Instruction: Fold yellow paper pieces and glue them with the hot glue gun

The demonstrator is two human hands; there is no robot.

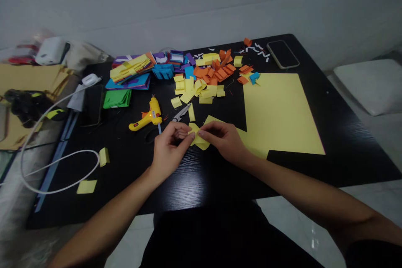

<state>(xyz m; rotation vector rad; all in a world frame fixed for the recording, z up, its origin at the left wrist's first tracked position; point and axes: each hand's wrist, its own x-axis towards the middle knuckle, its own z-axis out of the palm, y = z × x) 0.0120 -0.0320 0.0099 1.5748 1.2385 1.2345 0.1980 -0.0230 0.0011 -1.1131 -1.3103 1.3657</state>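
Note:
Between both hands is a small piece of yellow paper (200, 142), held just above the black table. My left hand (171, 146) pinches its left side between thumb and fingers. On the other side, the thumb and forefinger of my right hand (228, 139) close on the paper near its top. Folds in the piece are partly hidden by my fingertips. Scissors (182, 113) lie right behind my left hand, their handles partly covered. A large yellow sheet (282, 113) spreads out to the right, and more yellow paper runs from it under my right hand.
A yellow glue gun (147, 115) lies left of the scissors. Cut orange pieces (216, 71), yellow pieces and stacked coloured paper (132, 69) fill the back. A phone (283, 54) rests back right. A white cable (59, 157) loops at left, near two yellow pieces (87, 186).

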